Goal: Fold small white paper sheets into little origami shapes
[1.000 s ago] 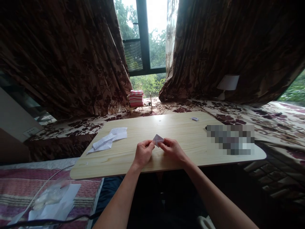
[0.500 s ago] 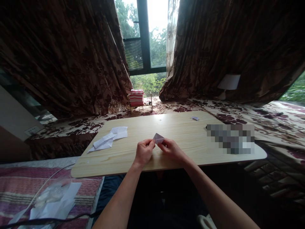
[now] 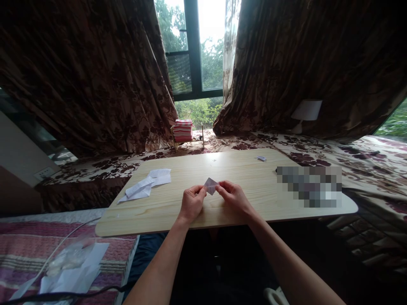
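Observation:
A small piece of folded paper [image 3: 210, 186], diamond-shaped and pale, is held up over the near middle of the wooden table [image 3: 178, 207]. My left hand [image 3: 192, 203] is closed, pinching its left corner between thumb and fingers. At the right corner, the thumb and fingertips of my right hand [image 3: 234, 197] grip the same paper. A crease or edge runs across its middle. The fingers underneath are partly hidden.
Loose paper sheets [image 3: 144, 186] lie on the table's left side. A small folded paper piece [image 3: 261, 158] sits at the far right, above a pixelated patch. Beyond stand a rack with striped cloths [image 3: 182, 130] and a lamp [image 3: 308, 111]. More papers [image 3: 76, 271] rest on the bed at lower left.
My right fingers have shifted from the paper's lower right edge up to its right corner, so more of the diamond shows. My left hand keeps its pinch.

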The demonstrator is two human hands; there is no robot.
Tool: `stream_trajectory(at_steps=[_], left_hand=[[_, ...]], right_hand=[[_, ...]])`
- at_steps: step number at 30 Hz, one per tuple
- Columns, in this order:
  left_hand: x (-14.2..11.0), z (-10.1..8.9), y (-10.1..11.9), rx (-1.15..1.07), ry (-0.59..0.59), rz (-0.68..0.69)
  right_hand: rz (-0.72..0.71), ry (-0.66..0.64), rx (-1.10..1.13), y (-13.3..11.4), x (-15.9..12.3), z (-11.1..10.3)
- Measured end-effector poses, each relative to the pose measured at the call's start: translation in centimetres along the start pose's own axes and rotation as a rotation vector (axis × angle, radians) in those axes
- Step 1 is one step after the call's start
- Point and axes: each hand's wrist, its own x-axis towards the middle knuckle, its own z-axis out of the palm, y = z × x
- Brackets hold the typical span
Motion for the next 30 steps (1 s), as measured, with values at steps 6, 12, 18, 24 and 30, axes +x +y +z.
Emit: stream_trajectory(at_steps=[6, 12, 18, 24, 30], left_hand=[[-0.04, 0.07, 0.22, 0.027, -0.056, 0.016], [-0.11, 0.09, 0.38, 0.042, -0.092, 0.041], [-0.08, 0.15, 0.14, 0.032, -0.08, 0.03], [-0.01, 0.14, -0.05, 0.013, -0.035, -0.003], [-0.04, 0.08, 0.19, 0.011, -0.035, 0.003]], right_hand=[[0.016, 0.034, 0.008, 0.52, -0.03, 0.13], [0.017, 0.017, -0.001, 0.31, -0.13, 0.24], [0.031, 0.038, -0.02, 0.7, 0.01, 0.26], [0.046, 0.069, -0.033, 0.72, 0.04, 0.2], [0.046, 0.06, -0.027, 0.52, -0.04, 0.07]])
